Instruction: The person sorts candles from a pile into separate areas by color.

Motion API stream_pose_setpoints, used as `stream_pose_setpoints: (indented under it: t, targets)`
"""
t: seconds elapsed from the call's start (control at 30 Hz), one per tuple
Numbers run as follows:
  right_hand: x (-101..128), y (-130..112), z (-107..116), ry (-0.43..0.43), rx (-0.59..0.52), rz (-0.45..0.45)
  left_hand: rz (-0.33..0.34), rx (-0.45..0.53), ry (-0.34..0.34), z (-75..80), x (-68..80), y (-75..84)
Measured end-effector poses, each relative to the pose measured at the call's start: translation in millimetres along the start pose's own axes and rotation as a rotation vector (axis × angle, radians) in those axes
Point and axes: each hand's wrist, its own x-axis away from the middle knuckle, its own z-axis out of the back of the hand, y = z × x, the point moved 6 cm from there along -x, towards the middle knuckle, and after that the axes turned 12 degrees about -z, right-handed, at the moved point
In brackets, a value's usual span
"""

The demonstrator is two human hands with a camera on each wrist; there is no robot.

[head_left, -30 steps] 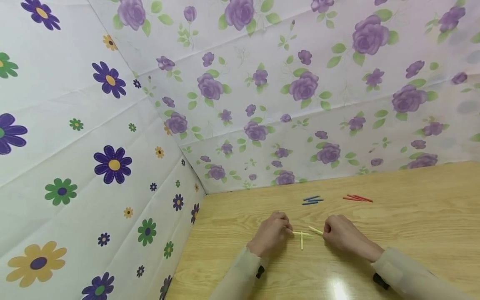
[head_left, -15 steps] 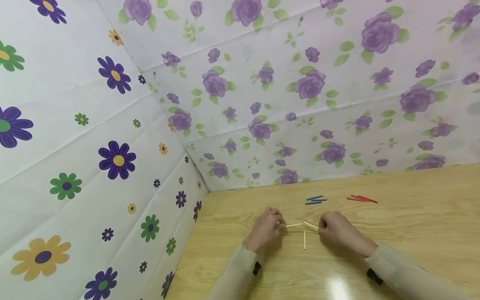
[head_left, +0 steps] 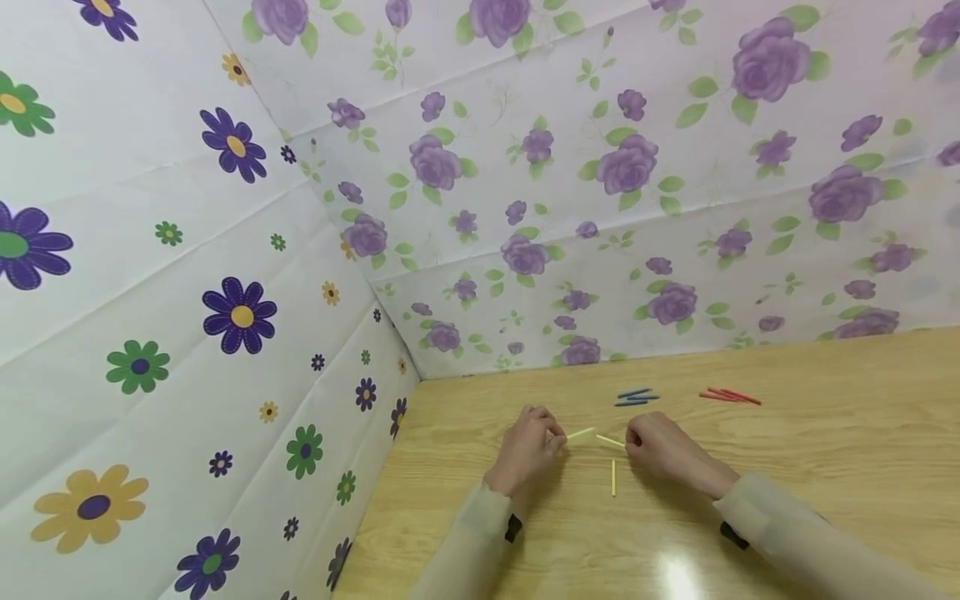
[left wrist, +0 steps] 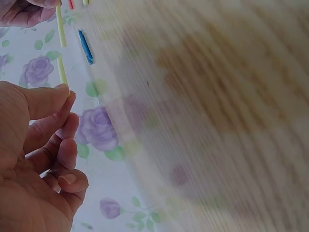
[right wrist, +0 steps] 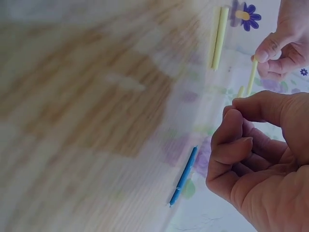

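Observation:
My left hand (head_left: 557,437) pinches one end of a thin yellow stick (head_left: 580,433) between thumb and forefinger. My right hand (head_left: 628,442) pinches a second yellow stick (head_left: 610,440). The two sticks' free ends nearly meet between the hands. A third yellow stick (head_left: 612,477) lies on the wooden table (head_left: 825,467) just below them, pointing toward me. In the left wrist view the pinched yellow stick (left wrist: 62,71) rises from my fingertips (left wrist: 65,94). In the right wrist view only the tip of the other yellow stick (right wrist: 240,91) shows above my fingers (right wrist: 251,108).
A few blue sticks (head_left: 636,397) lie behind the hands, and a few red sticks (head_left: 729,396) lie farther right. Flowered sheets (head_left: 525,167) wall off the table at the back and on the left. Bare tabletop stretches to the right.
Both hands have moved a little away from me with their yellow sticks, which now sit clear of the third stick. That stick stays on the table.

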Motion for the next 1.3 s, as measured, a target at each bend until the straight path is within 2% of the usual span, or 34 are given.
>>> stream_pose_setpoints:
  t: [0.17, 0.27, 0.4, 0.53, 0.63, 0.73, 0.83, 1.03, 1.17, 1.3]
  targets:
    - [-21, 25, -19, -0.005, 0.022, 0.034, 0.018, -0.029, -0.011, 1.0, -2.8, -4.1]
    - [-42, 52, -38, -0.006, 0.050, 0.072, 0.036, -0.031, -0.016, 1.9, -4.1, -6.0]
    - [-55, 59, -45, 0.004, 0.066, 0.126, 0.056, -0.018, -0.005, 3.3, -6.2, -8.9]
    - [-42, 26, -27, 0.038, 0.050, 0.161, 0.073, -0.013, 0.004, 1.9, -8.2, -12.9]
    - [-32, 1, -14, 0.028, 0.079, 0.155, 0.084, -0.011, -0.002, -1.1, -8.9, -15.7]
    - [-30, -10, -10, 0.014, 0.110, 0.142, 0.093, -0.006, -0.006, -3.3, -9.0, -18.2]
    - [-33, -9, -13, 0.011, 0.086, 0.174, 0.105, 0.004, -0.004, -3.6, -9.1, -21.0]
    - [-67, 23, -41, 0.014, 0.033, 0.261, 0.123, 0.018, 0.005, -4.2, -10.6, -27.6]
    - [-87, 41, -56, 0.044, 0.083, 0.267, 0.117, 0.029, 0.009, -5.9, -14.3, -29.4]
    - [-93, 40, -59, 0.064, 0.105, 0.247, 0.128, 0.034, 0.018, -6.1, -18.6, -32.1]
